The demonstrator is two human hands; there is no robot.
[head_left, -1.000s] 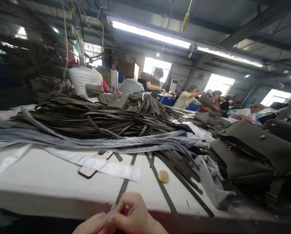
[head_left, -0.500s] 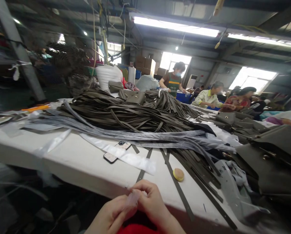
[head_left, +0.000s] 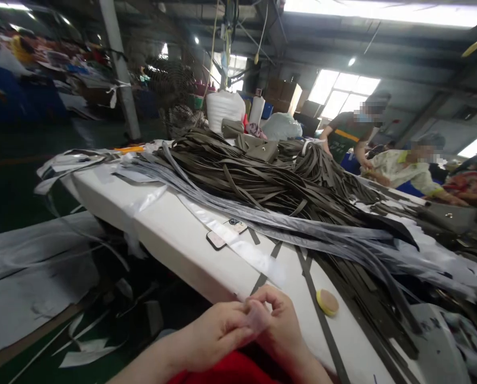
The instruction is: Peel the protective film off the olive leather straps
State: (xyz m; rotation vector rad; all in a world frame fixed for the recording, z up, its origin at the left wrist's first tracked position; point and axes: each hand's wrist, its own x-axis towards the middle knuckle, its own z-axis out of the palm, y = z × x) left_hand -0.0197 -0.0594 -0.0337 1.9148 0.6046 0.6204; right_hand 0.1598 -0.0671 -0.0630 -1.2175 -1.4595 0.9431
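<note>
Near the bottom centre, my left hand and my right hand meet in front of the table's edge. Both are closed, with fingertips pinching a small, thin translucent piece between them. Just beyond my fingers, a dark strip lies on the white table. A round yellow-rimmed disc rests to the right of my right hand. A phone lies partly under a translucent white strip.
A large heap of dark strips covers the table's middle, with long grey translucent strips in front. Dark bags lie at the right. Two people work across the table. Scraps litter the floor at left.
The view has turned to the left, so the table and heap appear further right and more floor shows at left. Both hands stay together on the thin piece.
</note>
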